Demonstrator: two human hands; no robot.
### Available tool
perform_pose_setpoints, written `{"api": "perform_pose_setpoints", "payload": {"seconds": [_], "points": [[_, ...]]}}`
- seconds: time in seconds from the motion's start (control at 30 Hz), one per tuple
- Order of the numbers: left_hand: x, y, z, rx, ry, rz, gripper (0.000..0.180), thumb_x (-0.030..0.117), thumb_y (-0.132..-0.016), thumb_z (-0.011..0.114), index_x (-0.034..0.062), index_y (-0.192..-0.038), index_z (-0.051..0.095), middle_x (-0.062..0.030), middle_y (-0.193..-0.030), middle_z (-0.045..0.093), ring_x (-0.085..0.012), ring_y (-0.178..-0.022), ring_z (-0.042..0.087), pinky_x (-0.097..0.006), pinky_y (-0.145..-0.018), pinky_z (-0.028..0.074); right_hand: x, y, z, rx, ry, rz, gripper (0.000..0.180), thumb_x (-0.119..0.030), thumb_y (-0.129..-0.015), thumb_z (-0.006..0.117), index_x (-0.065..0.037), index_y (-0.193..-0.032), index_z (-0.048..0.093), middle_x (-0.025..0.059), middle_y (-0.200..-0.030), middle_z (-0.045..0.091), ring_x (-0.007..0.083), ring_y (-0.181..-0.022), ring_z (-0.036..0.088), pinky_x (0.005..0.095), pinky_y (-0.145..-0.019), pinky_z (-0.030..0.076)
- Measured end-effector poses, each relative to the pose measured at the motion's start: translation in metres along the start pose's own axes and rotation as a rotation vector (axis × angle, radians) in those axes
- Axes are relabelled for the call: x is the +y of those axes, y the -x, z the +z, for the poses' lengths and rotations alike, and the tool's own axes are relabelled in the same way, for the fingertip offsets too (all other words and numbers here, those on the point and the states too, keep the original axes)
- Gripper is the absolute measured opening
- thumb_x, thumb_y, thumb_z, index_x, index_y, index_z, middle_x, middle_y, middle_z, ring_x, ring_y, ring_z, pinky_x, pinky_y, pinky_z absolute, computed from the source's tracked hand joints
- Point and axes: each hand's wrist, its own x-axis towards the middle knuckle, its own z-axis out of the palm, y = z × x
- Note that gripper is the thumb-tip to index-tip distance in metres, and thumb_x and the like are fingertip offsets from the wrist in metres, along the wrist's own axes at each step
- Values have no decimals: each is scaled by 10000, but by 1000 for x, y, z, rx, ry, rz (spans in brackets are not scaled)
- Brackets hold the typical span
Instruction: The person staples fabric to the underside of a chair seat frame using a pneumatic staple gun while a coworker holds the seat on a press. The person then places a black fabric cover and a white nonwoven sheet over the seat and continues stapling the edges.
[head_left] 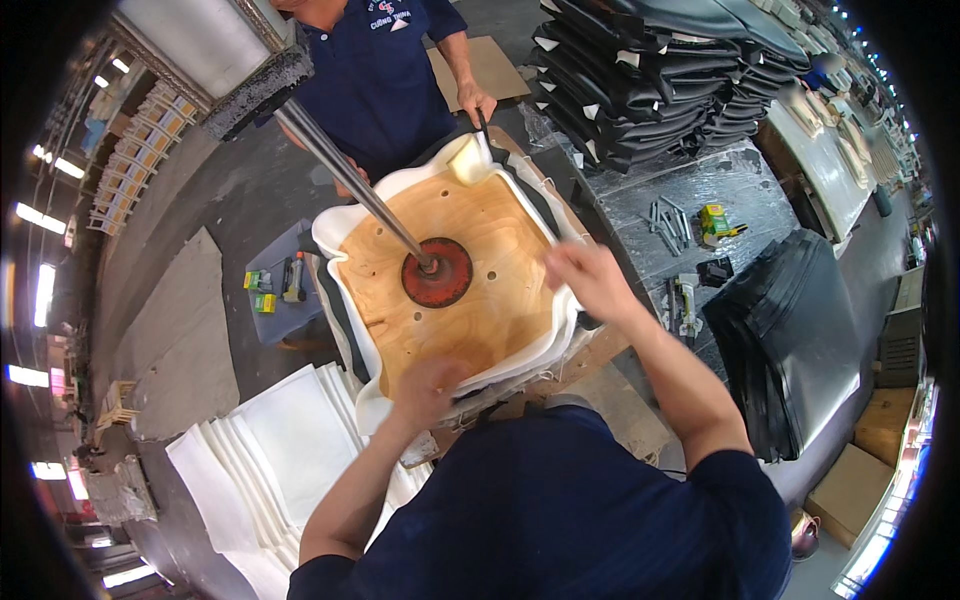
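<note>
Workshop floor stretches grey all round, with strip lights along the far left wall and stacks of stock on every side. At the centre stands a wooden seat board (450, 265), pale plywood with small drilled holes, lying flat on a counter (600, 365) whose bare wooden edge shows just right of the board. White foam padding (375, 405) curls up around the board's rim on all sides. A red round press plate (437, 272) bears on the middle of the board, and a steel rod (345, 170) slants from it up toward the upper left.

The person's left hand (428, 388) sits at the near edge of the board, fingers curled down onto the foam there; whether they pinch it I cannot tell. The right hand (588, 280) is at the board's right edge, fingers bent over the rim, blurred, so its grip cannot be told either.

Across the board stands a co-worker in a dark blue shirt (385, 85), one hand (477, 103) at the far corner of the foam.

Right of the board lies a grey work surface (700, 195) with staples, a green box (714, 222) and a staple gun (686, 305). Beyond it rises a pile of black seat covers (650, 80); a black sheet stack (795, 340) leans further right. Left of the board, white foam sheets (290, 450) are heaped on the floor.
</note>
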Motion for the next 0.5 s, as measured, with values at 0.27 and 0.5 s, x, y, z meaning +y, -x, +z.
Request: {"api": "perform_pose_setpoints", "payload": {"seconds": [0.27,0.5], "points": [[29,1,53,-98,-222,194,540,220,-969,805,61,-1465,664,-164,-1541,618,-393,-1462,563,-514,-1233,437,51,136,6,-212,648,-312,472,-183,-841,886,-148,-1299,778,36,-1398,742,268,-1316,662,488,-1059,484],[-6,-15,56,-4,-326,163,369,307,-937,837,67,-1193,723,-201,-1435,617,-417,-1418,553,-562,-1197,428,54,85,22,-133,675,-352,410,-166,-778,916,-159,-1147,738,27,-1211,708,285,-1184,662,487,-1032,450]]}}
